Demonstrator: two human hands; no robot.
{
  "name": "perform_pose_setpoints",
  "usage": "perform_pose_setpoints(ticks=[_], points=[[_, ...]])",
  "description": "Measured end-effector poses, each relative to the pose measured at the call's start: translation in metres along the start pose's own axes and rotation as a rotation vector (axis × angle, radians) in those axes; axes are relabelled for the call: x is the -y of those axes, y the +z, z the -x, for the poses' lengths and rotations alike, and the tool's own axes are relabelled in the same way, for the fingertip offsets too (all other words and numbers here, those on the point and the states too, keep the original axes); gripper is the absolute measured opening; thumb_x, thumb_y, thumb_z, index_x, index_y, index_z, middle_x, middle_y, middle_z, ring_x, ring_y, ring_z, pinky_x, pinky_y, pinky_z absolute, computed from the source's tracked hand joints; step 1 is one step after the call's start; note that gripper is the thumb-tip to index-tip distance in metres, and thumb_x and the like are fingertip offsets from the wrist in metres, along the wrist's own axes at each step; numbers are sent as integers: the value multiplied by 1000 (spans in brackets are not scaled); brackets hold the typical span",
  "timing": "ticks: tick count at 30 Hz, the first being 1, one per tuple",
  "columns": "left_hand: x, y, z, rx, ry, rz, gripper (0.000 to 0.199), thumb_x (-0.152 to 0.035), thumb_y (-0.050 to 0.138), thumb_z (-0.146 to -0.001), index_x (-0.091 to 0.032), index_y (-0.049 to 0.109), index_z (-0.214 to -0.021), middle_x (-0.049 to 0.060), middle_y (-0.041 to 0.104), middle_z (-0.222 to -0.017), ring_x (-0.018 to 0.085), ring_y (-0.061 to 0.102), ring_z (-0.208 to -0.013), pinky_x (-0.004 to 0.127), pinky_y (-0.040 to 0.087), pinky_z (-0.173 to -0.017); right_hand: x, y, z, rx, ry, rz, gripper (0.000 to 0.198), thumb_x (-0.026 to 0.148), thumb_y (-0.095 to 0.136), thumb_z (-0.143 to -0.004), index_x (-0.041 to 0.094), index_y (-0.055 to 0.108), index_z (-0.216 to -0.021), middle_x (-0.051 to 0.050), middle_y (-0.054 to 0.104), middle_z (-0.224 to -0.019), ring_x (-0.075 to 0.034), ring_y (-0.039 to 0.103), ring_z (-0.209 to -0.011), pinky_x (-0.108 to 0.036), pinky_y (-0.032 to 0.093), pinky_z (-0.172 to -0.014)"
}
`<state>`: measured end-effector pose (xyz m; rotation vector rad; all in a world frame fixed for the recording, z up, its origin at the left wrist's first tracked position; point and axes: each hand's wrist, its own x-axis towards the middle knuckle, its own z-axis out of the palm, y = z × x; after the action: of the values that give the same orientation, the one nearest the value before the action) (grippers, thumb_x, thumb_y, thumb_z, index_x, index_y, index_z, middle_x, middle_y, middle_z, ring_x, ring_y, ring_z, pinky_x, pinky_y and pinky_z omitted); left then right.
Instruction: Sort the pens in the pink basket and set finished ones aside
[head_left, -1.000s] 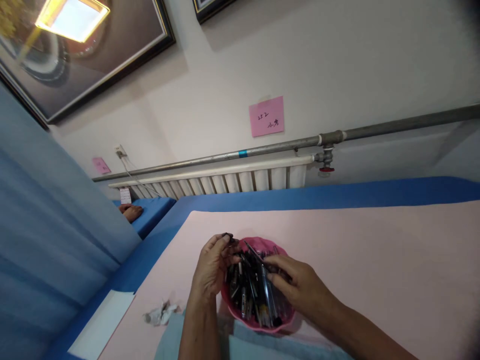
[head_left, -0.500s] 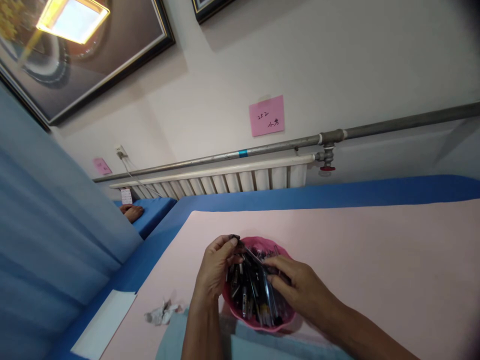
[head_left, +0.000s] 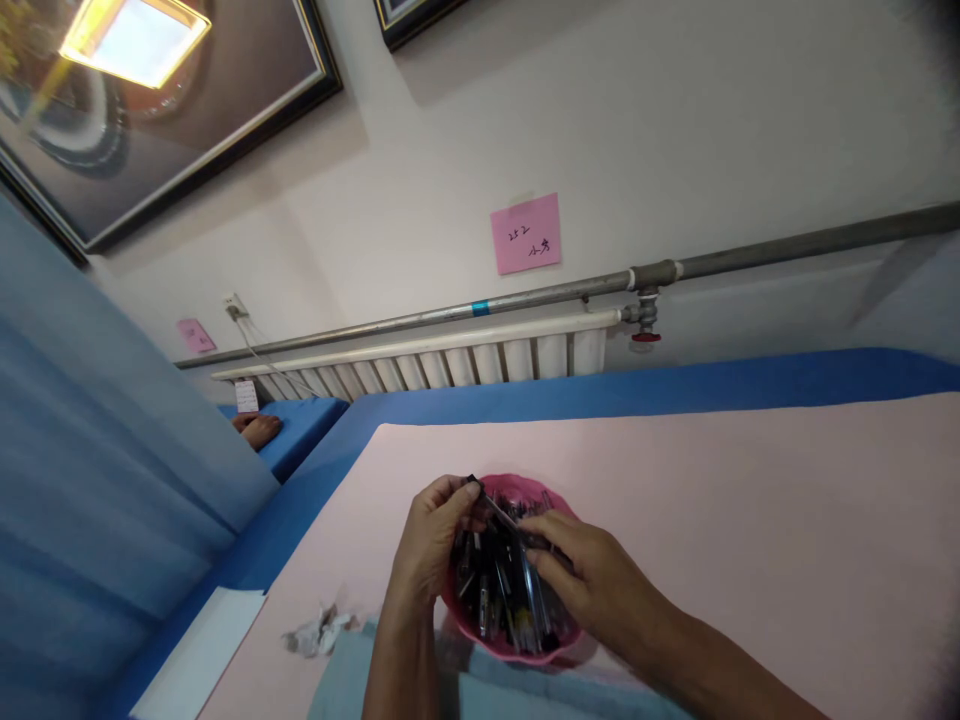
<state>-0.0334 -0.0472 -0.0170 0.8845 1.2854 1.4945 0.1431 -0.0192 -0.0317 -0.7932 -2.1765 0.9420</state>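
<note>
My left hand [head_left: 429, 535] pinches a small black piece [head_left: 475, 482] between thumb and fingertips, above the left rim of a pink scalloped bowl [head_left: 506, 655]. My right hand [head_left: 589, 565] is closed around a slim pen-like tool with a dark grip [head_left: 551, 550]. The tool's thin shaft [head_left: 500, 511] slants up toward the black piece; whether the two touch is too small to tell. Below both hands the bowl holds many pens and clear or black pen parts [head_left: 510, 595], partly hidden by my fingers.
A pink sheet [head_left: 750, 520] covers the blue padded table [head_left: 675, 395]. Crumpled tissue [head_left: 321, 632] and white paper [head_left: 199, 655] lie at left, beside a blue curtain [head_left: 112, 480]. Another person's hands [head_left: 259, 431] rest on the neighbouring table. A radiator [head_left: 480, 362] lines the wall.
The view has shifted slightly. My hands keep nearly the same pose over the bowl, still holding the black piece and the slim tool.
</note>
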Motion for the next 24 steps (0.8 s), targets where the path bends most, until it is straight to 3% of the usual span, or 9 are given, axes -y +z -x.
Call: perform_pose_setpoints(ticks=[10, 16, 20, 22, 24], points=[[0, 13, 6, 73, -17, 11, 23, -34, 70, -67, -13, 62, -68, 1, 64, -61, 9, 55, -54, 20, 41, -55, 7, 2, -1, -102, 33, -111, 23, 17, 48, -78, 23, 64, -94, -4, 68, -86, -20, 63, -81, -36, 50, -75], [1, 16, 6, 109, -4, -42, 24, -36, 68, -68, -13, 61, -69, 1, 63, -64, 9, 54, -56, 20, 40, -57, 8, 1, -2, -90, 72, -142, 22, 16, 49, -75, 22, 65, -90, -4, 70, -84, -20, 64, -78, -35, 51, -72], [-3, 14, 10, 102, -18, -208, 25, -40, 64, -70, -15, 61, -72, -2, 57, -57, 9, 49, -50, 21, 38, -50, 2, -5, -6, -164, 66, -148, 23, 20, 49, -75, 23, 65, -91, -3, 71, -86, -19, 64, -78, -33, 51, -73], [-7, 12, 15, 179, -74, -338, 21, -38, 63, -69, -16, 60, -70, -4, 52, -51, 8, 44, -43, 20, 34, -43, -2, -8, -8, -222, 91, -145, 23, 22, 49, -75, 22, 65, -91, -3, 71, -86, -19, 64, -80, -33, 51, -74], [-12, 10, 22, 338, -173, -432, 13, -31, 62, -68, -18, 62, -70, -4, 53, -51, 9, 44, -41, 20, 33, -42, -4, -10, -9, -255, 114, -150, 24, 23, 49, -75, 21, 65, -92, -4, 71, -87, -20, 64, -83, -34, 50, -77]])
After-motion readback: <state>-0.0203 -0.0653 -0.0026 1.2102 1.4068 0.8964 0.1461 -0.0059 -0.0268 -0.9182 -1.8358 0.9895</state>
